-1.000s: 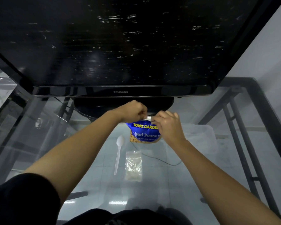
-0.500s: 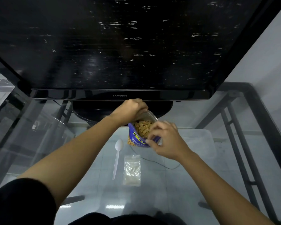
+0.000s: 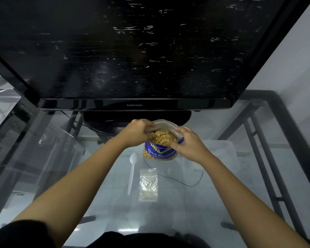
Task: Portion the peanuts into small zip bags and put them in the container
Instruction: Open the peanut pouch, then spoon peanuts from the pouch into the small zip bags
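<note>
Both hands grasp the peanut bag [image 3: 159, 149], left hand [image 3: 136, 133] and right hand [image 3: 190, 145] pinching opposite rims, mouth spread upward. The spoon [image 3: 132, 171] lies on the bench toward the person, long axis pointing away, nearer the left grip; the zip bags [image 3: 148, 185] lie just right of it.

Home living room, large black Samsung television [image 3: 132, 49] on a stand, glass tabletop [image 3: 195, 212] on a dark metal frame [image 3: 268, 158], pale tiled floor [image 3: 104, 208] visible beneath, plain white wall [image 3: 297, 56] at right

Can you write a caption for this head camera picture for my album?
Two hands, left hand and right hand, hold open a blue foil peanut bag above a white plastic spoon on glass.
</note>
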The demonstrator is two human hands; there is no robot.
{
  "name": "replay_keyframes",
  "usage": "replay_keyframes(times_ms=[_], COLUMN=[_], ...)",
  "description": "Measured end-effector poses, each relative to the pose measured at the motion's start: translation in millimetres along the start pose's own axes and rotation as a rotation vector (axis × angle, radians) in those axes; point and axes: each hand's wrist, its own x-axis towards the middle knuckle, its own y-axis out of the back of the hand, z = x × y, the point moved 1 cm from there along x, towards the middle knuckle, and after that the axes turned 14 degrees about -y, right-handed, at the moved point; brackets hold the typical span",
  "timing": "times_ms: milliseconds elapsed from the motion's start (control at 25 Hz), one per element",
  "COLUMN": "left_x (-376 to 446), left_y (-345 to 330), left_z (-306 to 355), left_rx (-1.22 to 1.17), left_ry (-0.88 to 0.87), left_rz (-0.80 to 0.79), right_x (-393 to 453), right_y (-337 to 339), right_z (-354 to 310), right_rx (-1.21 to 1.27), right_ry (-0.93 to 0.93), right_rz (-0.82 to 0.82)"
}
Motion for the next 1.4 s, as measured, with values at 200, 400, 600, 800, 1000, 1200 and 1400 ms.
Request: replay_keyframes(times_ms=[200, 400, 600, 800, 1000, 1200, 1400], left_x=[-30, -90, -121, -106, -70, -48, -17], left_y=[-14, -79, -127, -94, 0, 27, 15], left_z=[1, -42, -42, -35, 1, 32, 39], left_rx=[-0.197, 0.031, 0.229, -0.042, -0.482, -0.395, 0.046], left_ry=[0.012, 0.423, 0.496, 0.605, 0.262, 0.011, -0.109], left_rz=[0.571, 0.358, 0.090, 0.425, 0.795, 0.766, 0.510], right_x=[-3, -5, -4, -5, -6, -5, -2], right_y=[-1, -3, -6, -6, -7, -6, -6], right_z=[5, 6, 8, 10, 10, 10, 11], right_rx=[0.002, 0.046, 0.051, 0.082, 0.138, 0.164, 0.135], right_ry=[0.046, 0.046, 0.044, 0.035, 0.011, -0.001, 0.009], right_rz=[-0.019, 0.019, 0.023, 0.017, -0.019, -0.034, -0.062])
